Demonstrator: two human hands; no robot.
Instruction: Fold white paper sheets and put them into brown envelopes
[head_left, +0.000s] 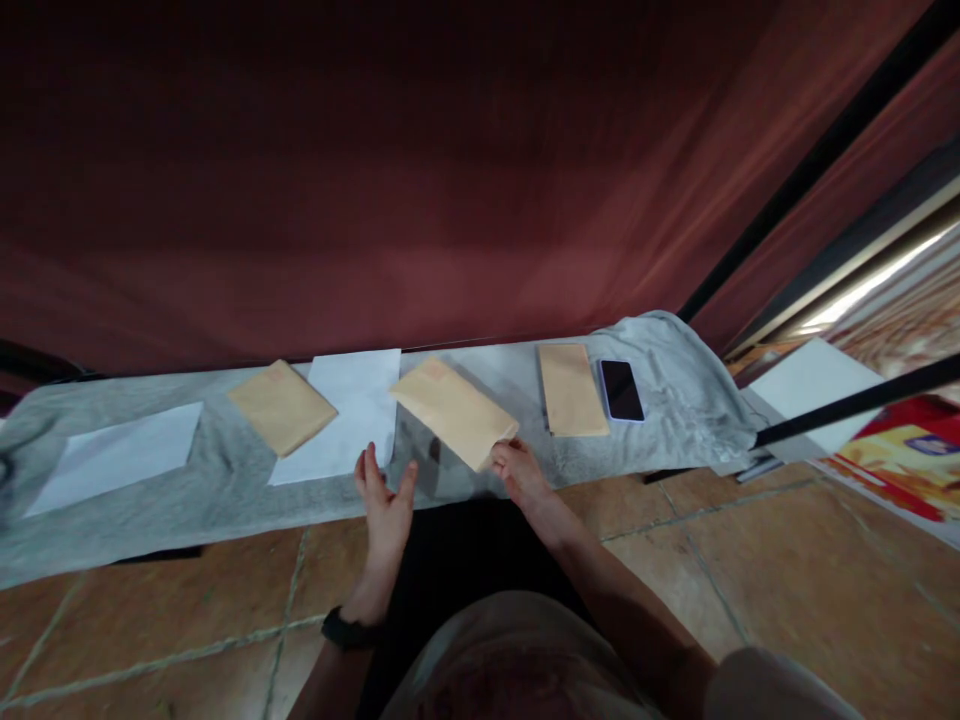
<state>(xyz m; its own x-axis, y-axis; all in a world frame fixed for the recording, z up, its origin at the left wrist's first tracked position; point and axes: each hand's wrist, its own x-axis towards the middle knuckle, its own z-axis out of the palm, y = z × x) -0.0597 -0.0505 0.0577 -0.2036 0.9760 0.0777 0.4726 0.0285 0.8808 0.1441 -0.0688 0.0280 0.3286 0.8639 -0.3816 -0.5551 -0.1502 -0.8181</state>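
Dim, uneven light is falling across the scene. The red curtain (450,200) is grading from dull red near its lower edge to almost black at the top. The white sheets (352,400) are standing out palely against the grey cloth (217,490), while soft shadows are darkening the cloth beside the held envelope (457,410). Glare is whitening a glossy strip (862,288) at far right. Wide-angle distortion is stretching the outer margins, notably about the red-and-yellow packaging (900,460). General softness is smoothing fine detail on the right hand (521,475) and envelope.
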